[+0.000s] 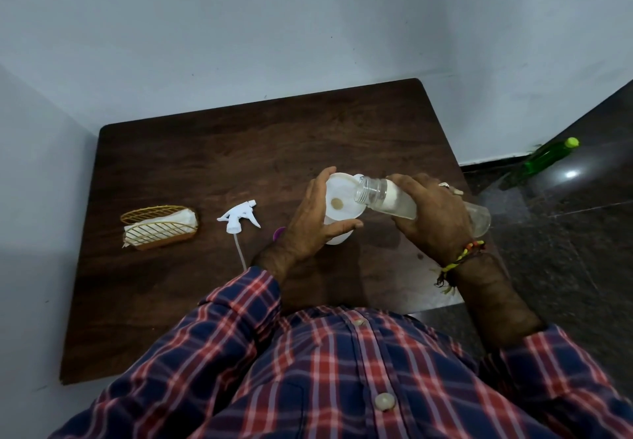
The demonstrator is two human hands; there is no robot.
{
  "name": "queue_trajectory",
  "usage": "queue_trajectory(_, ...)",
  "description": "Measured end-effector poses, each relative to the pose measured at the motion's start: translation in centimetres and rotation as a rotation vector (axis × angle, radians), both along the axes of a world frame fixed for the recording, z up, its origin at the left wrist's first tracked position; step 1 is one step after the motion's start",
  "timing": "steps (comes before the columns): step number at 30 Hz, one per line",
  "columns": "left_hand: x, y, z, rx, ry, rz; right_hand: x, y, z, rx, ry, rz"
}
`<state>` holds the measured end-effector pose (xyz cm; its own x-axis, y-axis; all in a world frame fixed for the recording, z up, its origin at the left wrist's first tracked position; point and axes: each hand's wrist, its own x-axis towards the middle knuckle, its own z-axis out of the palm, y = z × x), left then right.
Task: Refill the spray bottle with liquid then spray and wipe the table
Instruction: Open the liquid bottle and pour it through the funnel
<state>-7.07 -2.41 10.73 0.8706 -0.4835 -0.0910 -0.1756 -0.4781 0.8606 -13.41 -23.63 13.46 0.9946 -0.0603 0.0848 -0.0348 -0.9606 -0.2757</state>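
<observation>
Seated at the dark wooden bench (205, 171), you curl your left hand (313, 223) around a white tub (342, 204), fingers over its far rim and thumb across the near edge, a small brownish spot showing on its pale top. Your right hand (433, 212) grips the clear spray bottle (387, 199) round its middle, tilted almost flat with its open threaded mouth resting just over the tub's right rim; a little clear liquid lies along its lower side. The white trigger spray head (239, 220) lies apart to the left, its thin dip tube trailing toward you. Farther left sits a gold wire holder (159, 228) stuffed with white tissues. A sliver of something purple (279, 233) peeks out behind your left wrist, mostly hidden. On the dark stone floor to the right, a green bottle (544, 159) with a yellow-green cap stands near the wall. Pale scuffs mark the bench's near right corner.
</observation>
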Motion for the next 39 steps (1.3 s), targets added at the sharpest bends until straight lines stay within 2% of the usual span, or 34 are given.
queue_trajectory(39, 0.75, 0.22, 0.65, 0.04, -0.035, -0.018, 0.38, 0.4, 0.43, -0.024, 0.022, -0.036)
